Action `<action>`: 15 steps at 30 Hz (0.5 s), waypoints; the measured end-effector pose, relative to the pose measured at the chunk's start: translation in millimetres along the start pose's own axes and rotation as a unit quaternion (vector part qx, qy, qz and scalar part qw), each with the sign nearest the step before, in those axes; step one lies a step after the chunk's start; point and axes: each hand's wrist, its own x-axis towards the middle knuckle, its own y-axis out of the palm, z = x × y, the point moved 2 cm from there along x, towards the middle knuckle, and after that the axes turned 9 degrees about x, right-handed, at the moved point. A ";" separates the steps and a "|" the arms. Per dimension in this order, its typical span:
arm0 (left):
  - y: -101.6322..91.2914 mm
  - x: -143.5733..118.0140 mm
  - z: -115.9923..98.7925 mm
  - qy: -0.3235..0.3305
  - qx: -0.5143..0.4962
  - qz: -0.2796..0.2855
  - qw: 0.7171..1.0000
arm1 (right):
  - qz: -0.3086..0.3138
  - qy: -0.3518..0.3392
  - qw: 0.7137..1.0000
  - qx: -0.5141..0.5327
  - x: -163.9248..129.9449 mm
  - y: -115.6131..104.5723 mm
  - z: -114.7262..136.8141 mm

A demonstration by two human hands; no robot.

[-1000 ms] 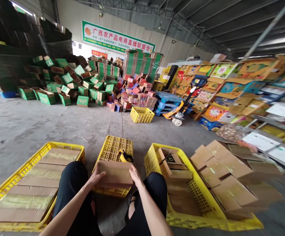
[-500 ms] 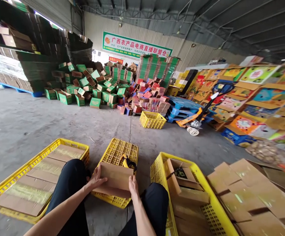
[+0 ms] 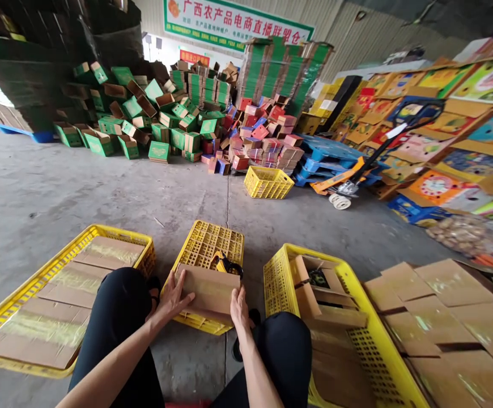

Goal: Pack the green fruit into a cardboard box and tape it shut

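A small brown cardboard box (image 3: 210,290) rests on an upturned yellow crate (image 3: 212,243) between my knees. My left hand (image 3: 173,297) grips its left end with the thumb on top. Pressed against the box's right end is my right hand (image 3: 239,309). A yellow tape dispenser (image 3: 226,263) lies on the crate just behind the box.
On my left, a yellow crate (image 3: 0,323) holds flat taped cardboard boxes. On my right, another yellow crate (image 3: 352,283) holds open boxes, with a cardboard stack (image 3: 446,309) beside it. Further off: piles of green boxes (image 3: 144,119), a small yellow basket (image 3: 267,182), a pallet jack (image 3: 344,187).
Both hands stay on the box; its left end has tipped slightly and my left thumb now lies over the top. The view has swung down and left.
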 end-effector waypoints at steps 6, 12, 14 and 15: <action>7.1 -28.9 -27.9 0.161 0.075 -0.093 0.980 | -0.008 -0.125 0.988 -0.086 -39.7 15.7 35.4; 13.6 -33.1 -35.7 0.196 0.105 -0.093 0.971 | 0.059 -0.224 0.967 -0.110 -60.4 34.7 55.4; 10.4 -31.6 -35.5 0.191 0.106 -0.088 0.972 | 0.074 -0.216 0.967 -0.114 -59.0 35.4 54.6; 8.6 -31.1 -35.4 0.188 0.106 -0.084 0.973 | 0.079 -0.212 0.967 -0.116 -58.2 35.3 53.8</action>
